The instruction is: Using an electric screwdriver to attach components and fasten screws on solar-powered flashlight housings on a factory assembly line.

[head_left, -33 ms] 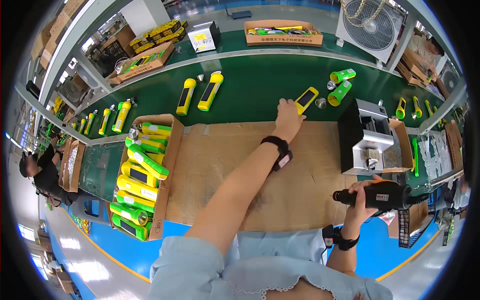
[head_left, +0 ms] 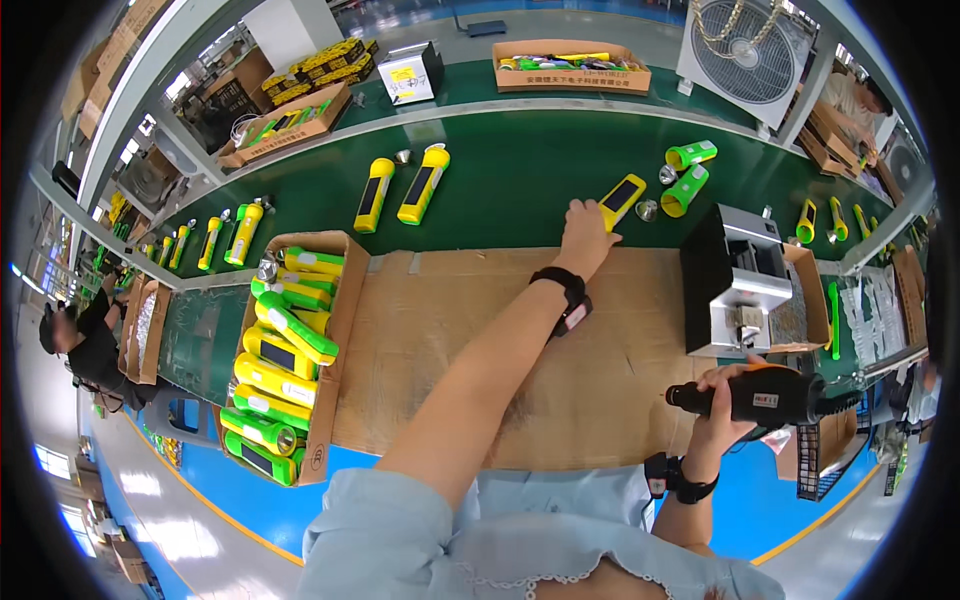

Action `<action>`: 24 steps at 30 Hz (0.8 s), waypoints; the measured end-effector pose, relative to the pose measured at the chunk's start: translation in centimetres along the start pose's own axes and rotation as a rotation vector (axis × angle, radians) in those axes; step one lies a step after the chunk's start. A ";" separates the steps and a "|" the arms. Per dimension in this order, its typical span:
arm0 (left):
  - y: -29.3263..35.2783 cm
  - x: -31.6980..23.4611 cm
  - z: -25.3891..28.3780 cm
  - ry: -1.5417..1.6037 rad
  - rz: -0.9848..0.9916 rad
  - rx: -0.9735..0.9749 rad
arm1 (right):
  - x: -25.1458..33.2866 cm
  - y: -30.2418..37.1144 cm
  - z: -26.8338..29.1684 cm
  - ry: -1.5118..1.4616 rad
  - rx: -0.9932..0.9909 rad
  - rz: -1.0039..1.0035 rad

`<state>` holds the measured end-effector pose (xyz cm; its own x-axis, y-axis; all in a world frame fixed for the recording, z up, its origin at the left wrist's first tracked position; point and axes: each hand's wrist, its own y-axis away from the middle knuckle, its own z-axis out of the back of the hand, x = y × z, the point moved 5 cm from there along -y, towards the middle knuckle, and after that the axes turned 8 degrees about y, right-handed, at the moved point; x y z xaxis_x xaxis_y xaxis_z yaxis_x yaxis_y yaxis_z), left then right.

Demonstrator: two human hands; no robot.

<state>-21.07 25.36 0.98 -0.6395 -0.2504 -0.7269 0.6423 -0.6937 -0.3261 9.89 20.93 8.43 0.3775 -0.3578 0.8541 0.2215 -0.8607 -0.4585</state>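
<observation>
My left hand (head_left: 587, 238) reaches across to the green bench surface, its fingers closed round the near end of a yellow flashlight (head_left: 622, 200) with a dark panel. Just right of that flashlight lies a small silver reflector cup (head_left: 646, 210). Two green flashlight bodies (head_left: 684, 190) with open ends lie beyond it, another reflector beside them. In my right hand (head_left: 718, 410), held low at the right, is a black electric screwdriver (head_left: 765, 393), its tip pointing left. Below my left forearm spreads a brown cardboard sheet (head_left: 600, 370).
A carton (head_left: 335, 390) of yellow and green flashlights stands at the left. At the right is a black and silver machine (head_left: 735, 285). Two yellow flashlights (head_left: 373, 195) lie at the back left. Farther off are a long box (head_left: 570, 80), a fan unit (head_left: 745, 55) and other people.
The whole view has shifted very slightly. Both hands keep the same holds.
</observation>
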 end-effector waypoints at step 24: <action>21.6 -3.8 13.1 -0.392 0.259 0.446 | 4.4 -8.2 5.0 0.163 -0.318 0.371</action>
<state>-10.35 2.46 4.59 -0.6484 -0.6168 -0.4463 0.6131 -0.7705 0.1742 14.26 28.23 14.69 0.2278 -0.6902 0.6868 -0.1946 -0.7234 -0.6624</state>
